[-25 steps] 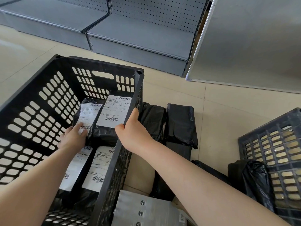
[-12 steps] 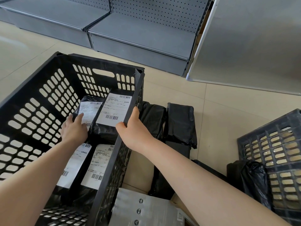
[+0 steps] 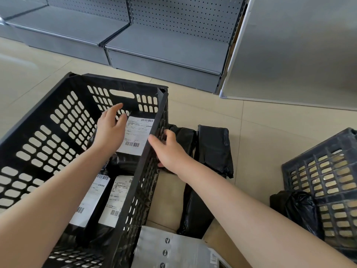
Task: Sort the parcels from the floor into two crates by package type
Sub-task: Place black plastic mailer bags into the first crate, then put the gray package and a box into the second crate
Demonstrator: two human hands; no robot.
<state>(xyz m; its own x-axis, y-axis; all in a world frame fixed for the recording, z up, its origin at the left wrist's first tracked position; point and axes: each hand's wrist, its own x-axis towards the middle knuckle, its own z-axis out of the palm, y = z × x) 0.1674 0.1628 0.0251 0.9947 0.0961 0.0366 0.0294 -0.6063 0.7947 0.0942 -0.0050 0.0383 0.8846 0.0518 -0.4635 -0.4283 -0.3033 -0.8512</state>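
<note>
Left hand: fingers spread loose, empty, above labelled parcels inside crate.
Right hand: relaxed, nothing gripped, just outside crate wall.
Black crate: left of frame, perforated.
Parcels: glossy black wrap, white barcode labels.

Two bare forearms were seen, both uncovered from the near edge of the view to the wrists. No sleeves, gloves, rings, watches or bands were worn on the left hand or the right hand.
</note>
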